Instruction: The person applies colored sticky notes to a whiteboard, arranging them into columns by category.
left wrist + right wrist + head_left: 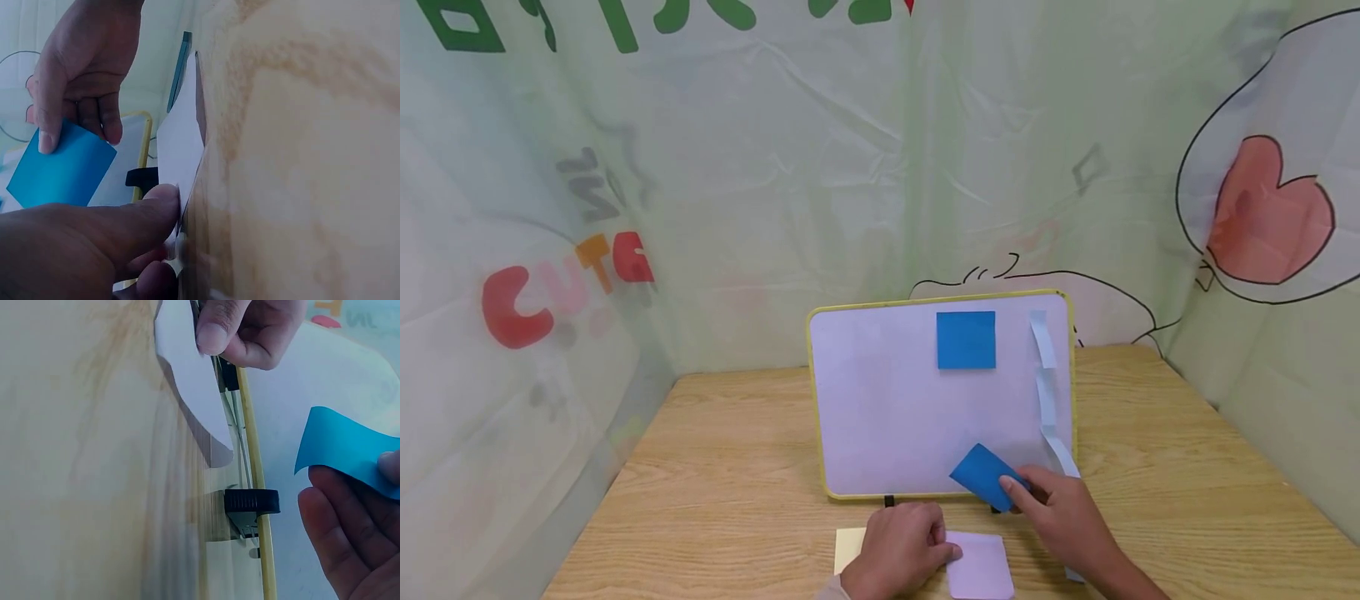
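Observation:
My right hand [1066, 510] pinches a blue sticky note [983, 475] between thumb and fingers, in front of the lower part of a whiteboard [880, 400]. The note bends in a curve, plain in the right wrist view. My left hand [902, 546] is low by the table, thumb and fingers pinching the edge of a lavender sticky note [982, 570]; its free part lifts a little off the wood in the left wrist view. Another blue square note [966, 340] is stuck flat near the top of the board. A pale yellow note [847, 546] lies partly hidden behind my left hand.
Several pale blue strips [1045, 400] run down the board's right side, their lower ends loose. The yellow-framed board leans on black clip feet [252, 501]. The wooden table [722, 467] extends to both sides, and a printed curtain [760, 208] hangs behind.

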Available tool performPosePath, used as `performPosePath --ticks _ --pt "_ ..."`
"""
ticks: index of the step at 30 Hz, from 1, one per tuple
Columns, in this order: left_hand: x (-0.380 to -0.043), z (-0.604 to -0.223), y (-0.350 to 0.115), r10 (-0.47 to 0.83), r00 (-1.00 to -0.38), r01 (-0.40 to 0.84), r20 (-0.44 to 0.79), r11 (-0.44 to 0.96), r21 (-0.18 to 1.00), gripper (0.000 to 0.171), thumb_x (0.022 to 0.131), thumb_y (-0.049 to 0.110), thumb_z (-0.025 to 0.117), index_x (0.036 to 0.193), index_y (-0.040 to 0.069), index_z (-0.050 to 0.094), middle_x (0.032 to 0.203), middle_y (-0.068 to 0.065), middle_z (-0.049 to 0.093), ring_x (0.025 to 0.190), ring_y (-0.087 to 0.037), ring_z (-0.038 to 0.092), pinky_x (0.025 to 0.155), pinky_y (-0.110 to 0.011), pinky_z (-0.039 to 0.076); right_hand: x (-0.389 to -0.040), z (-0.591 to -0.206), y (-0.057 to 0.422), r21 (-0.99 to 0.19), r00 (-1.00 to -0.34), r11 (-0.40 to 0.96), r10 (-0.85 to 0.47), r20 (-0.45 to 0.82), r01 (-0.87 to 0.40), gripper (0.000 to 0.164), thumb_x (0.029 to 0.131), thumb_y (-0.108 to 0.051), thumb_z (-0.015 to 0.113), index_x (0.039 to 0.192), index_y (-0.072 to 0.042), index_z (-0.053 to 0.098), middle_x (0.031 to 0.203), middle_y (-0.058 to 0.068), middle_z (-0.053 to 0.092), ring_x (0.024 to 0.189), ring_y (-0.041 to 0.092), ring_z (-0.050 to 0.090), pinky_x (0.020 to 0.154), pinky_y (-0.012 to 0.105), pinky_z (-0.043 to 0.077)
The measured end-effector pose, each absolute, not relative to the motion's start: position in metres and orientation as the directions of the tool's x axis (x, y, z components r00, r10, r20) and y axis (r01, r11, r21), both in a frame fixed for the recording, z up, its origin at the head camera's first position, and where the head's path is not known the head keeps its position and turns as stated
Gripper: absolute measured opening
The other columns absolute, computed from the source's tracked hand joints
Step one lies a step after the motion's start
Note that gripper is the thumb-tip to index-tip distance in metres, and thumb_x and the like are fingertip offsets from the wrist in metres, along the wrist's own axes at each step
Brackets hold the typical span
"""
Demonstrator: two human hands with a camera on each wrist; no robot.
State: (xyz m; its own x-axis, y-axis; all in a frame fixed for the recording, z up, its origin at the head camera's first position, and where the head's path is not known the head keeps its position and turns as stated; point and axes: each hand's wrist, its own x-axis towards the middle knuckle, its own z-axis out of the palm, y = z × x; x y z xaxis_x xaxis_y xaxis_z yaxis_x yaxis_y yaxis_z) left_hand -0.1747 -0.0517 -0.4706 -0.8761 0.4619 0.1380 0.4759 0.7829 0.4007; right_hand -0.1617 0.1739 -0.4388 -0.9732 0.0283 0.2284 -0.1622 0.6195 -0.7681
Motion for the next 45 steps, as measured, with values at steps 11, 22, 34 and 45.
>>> performPosePath --ticks 11,22,34,45 --pt "-0.18 -0.469 -0.055 0.501 -0.857 0.501 0.121 0.754 0.426 0.015 0.089 0.04 0.076 0.076 0.032 0.071 0.061 0.024 0.049 0.057 0.006 0.044 0.05 -0.021 0.035 -0.168 -0.429 0.169 -0.729 -0.935 0.623 -0.013 0.353 -0.284 0.007 0.093 -0.012 0.07 0.091 -0.009 0.077 0.067 -0.008 0.06 0.062 0.008 0.052 0.057 0.024 0.046" --pt "-0.182 -0.463 -0.061 0.502 -0.857 0.488 0.116 0.72 0.494 0.013 0.093 0.038 0.07 0.083 0.031 0.073 0.067 0.024 0.053 0.06 0.006 0.047 0.053 -0.02 0.039 -0.184 -0.413 0.164 -0.656 -0.85 0.615 -0.044 0.525 -0.437 0.013 0.09 -0.005 0.07 0.1 -0.007 0.079 0.088 -0.004 0.074 0.071 0.004 0.063 0.063 0.026 0.054" --pt "-0.196 -0.444 -0.063 0.481 -0.843 0.53 0.24 0.665 0.527 0.015 0.096 0.034 0.067 0.087 0.026 0.077 0.077 0.024 0.06 0.069 0.008 0.051 0.06 -0.018 0.044 -0.204 -0.398 0.164 -0.439 -0.613 0.625 -0.082 0.786 -0.646 0.024 0.082 0.01 0.069 0.096 -0.007 0.08 0.089 -0.001 0.074 0.07 0.007 0.062 0.061 0.014 0.049" --pt "-0.21 -0.417 -0.063 0.349 -0.821 0.57 0.452 0.552 0.608 0.017 0.1 0.028 0.062 0.099 0.019 0.076 0.092 0.011 0.068 0.078 0.001 0.06 0.068 -0.021 0.05 -0.213 -0.398 0.164 -0.304 -0.478 0.626 -0.126 0.869 -0.718 0.039 0.075 0.017 0.071 0.109 -0.001 0.077 0.108 0.011 0.074 0.095 0.027 0.072 0.086 0.007 0.043"
